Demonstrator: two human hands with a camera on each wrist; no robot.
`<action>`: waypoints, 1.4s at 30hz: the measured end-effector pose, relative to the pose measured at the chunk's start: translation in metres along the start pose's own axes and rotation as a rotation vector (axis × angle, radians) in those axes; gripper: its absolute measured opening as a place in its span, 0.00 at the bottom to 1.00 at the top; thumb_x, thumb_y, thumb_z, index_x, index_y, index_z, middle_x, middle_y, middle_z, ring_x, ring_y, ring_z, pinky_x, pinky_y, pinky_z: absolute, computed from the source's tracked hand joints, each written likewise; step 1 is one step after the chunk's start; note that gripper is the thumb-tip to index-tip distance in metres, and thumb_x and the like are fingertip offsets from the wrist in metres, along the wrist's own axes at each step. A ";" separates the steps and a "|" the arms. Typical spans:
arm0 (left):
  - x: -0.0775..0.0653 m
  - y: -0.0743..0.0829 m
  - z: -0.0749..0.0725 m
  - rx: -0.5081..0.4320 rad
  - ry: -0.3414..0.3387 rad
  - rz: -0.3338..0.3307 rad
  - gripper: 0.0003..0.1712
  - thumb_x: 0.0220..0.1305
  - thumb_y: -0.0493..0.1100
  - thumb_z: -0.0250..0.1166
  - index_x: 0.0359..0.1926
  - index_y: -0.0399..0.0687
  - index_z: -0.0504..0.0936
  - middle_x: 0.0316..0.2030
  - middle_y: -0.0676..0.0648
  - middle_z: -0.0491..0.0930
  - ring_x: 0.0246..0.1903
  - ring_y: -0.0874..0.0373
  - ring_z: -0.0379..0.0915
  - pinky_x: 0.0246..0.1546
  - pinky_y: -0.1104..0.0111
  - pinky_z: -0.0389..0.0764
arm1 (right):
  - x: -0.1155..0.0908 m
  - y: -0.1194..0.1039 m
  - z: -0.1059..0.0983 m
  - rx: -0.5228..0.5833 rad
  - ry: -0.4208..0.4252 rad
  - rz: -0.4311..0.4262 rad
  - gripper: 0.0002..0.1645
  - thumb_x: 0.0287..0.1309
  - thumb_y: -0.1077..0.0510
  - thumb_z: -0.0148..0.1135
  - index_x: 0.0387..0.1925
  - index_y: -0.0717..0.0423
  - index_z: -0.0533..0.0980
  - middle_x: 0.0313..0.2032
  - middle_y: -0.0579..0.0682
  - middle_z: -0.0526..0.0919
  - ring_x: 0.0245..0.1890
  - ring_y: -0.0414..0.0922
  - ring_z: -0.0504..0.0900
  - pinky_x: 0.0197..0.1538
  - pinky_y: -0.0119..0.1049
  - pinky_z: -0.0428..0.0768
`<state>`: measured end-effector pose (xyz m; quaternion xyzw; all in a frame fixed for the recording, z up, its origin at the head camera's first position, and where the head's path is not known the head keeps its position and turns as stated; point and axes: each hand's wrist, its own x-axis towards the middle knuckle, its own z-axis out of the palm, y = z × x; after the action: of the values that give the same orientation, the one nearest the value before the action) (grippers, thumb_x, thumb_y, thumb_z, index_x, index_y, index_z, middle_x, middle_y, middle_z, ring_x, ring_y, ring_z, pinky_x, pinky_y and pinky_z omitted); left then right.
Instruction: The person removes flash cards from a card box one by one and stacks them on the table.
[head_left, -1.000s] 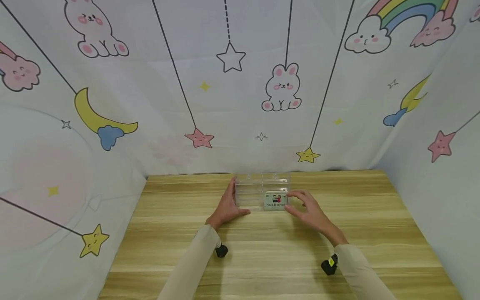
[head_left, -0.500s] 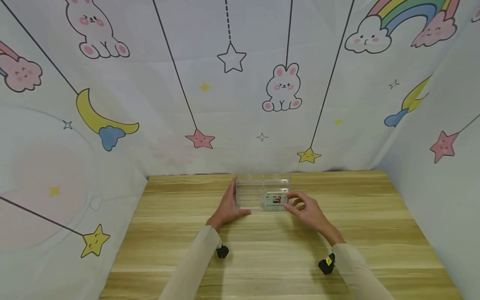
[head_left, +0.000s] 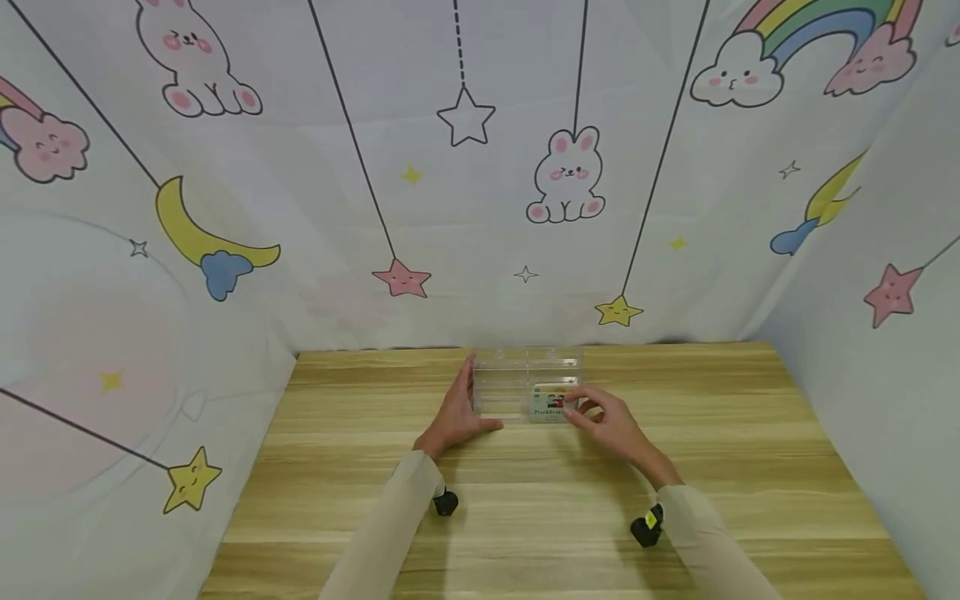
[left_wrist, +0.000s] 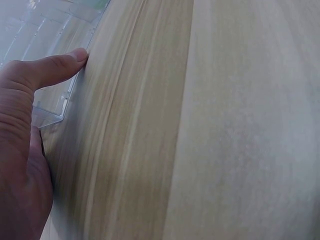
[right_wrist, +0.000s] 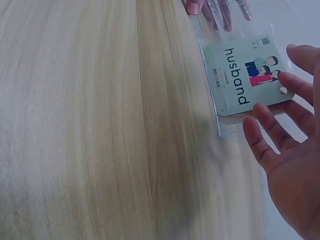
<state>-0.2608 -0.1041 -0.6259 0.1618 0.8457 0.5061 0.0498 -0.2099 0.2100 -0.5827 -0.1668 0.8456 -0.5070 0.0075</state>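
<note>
A clear plastic card rack [head_left: 501, 387] with rows of compartments stands at the table's back edge. My left hand [head_left: 452, 419] holds its left end, fingers along the side and thumb [left_wrist: 60, 67] on the front edge. In the front right compartment stands a pale green flash card [right_wrist: 245, 77] printed "husband", with cartoon figures; at least one more card edge shows behind it. My right hand [head_left: 611, 421] is at the card's right side, its fingers spread loosely and fingertips over the card's face and edge. Whether they touch it is hard to tell.
The wood-grain table [head_left: 525, 525] extends in front of the rack and to both sides. A white curtain [head_left: 510, 208] printed with rabbits, stars and moons hangs close behind the rack and along both sides. Black wrist cameras [head_left: 446, 502] sit beneath the cuffs.
My right hand has shifted slightly left, its thumb and forefinger now covering more of the card's right part. The left hand and the rack stay in place.
</note>
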 end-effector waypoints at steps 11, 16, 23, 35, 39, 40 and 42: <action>0.001 0.001 0.000 0.009 0.001 0.004 0.82 0.44 0.42 0.88 0.84 0.51 0.33 0.83 0.45 0.39 0.80 0.53 0.43 0.76 0.62 0.56 | 0.003 -0.013 -0.006 -0.058 0.014 0.010 0.17 0.68 0.52 0.70 0.55 0.51 0.83 0.49 0.50 0.86 0.45 0.47 0.81 0.43 0.43 0.85; 0.000 -0.001 0.001 0.024 0.008 0.019 0.82 0.44 0.42 0.88 0.84 0.48 0.34 0.83 0.43 0.41 0.80 0.50 0.44 0.76 0.60 0.57 | 0.004 -0.012 -0.010 -0.067 0.047 -0.033 0.20 0.67 0.53 0.71 0.58 0.52 0.82 0.52 0.51 0.85 0.45 0.47 0.82 0.43 0.42 0.86; -0.001 0.001 0.000 0.006 0.015 0.027 0.81 0.45 0.41 0.88 0.84 0.46 0.35 0.82 0.41 0.41 0.79 0.47 0.45 0.76 0.59 0.58 | 0.003 -0.017 -0.018 -0.039 0.060 -0.085 0.23 0.64 0.56 0.74 0.60 0.51 0.81 0.52 0.53 0.85 0.43 0.46 0.83 0.43 0.39 0.87; 0.000 -0.002 0.000 0.020 0.007 0.016 0.82 0.44 0.42 0.88 0.84 0.49 0.35 0.82 0.43 0.41 0.79 0.49 0.46 0.76 0.60 0.59 | -0.007 -0.022 -0.028 0.021 0.030 -0.008 0.26 0.55 0.64 0.79 0.56 0.55 0.81 0.52 0.55 0.83 0.42 0.52 0.81 0.40 0.33 0.85; 0.000 -0.003 0.001 0.021 0.007 0.026 0.82 0.44 0.42 0.88 0.84 0.48 0.35 0.82 0.42 0.41 0.79 0.47 0.46 0.75 0.58 0.59 | -0.015 -0.022 -0.031 0.115 -0.010 0.047 0.29 0.54 0.67 0.78 0.58 0.58 0.79 0.57 0.61 0.79 0.42 0.54 0.83 0.41 0.33 0.87; 0.000 -0.003 0.001 0.020 0.008 0.029 0.82 0.44 0.42 0.88 0.84 0.48 0.35 0.82 0.41 0.41 0.79 0.46 0.46 0.75 0.57 0.59 | -0.016 -0.021 -0.031 0.135 -0.022 0.058 0.29 0.54 0.68 0.78 0.58 0.58 0.79 0.58 0.62 0.78 0.41 0.55 0.83 0.40 0.33 0.87; 0.000 -0.003 0.001 0.022 0.011 0.033 0.81 0.44 0.42 0.88 0.84 0.47 0.35 0.82 0.41 0.41 0.79 0.46 0.46 0.75 0.57 0.59 | -0.020 -0.020 -0.032 0.155 -0.041 0.084 0.30 0.54 0.68 0.78 0.59 0.59 0.78 0.58 0.62 0.78 0.40 0.53 0.83 0.39 0.33 0.86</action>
<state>-0.2611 -0.1043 -0.6290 0.1733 0.8487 0.4985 0.0350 -0.1908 0.2342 -0.5533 -0.1402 0.8098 -0.5667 0.0589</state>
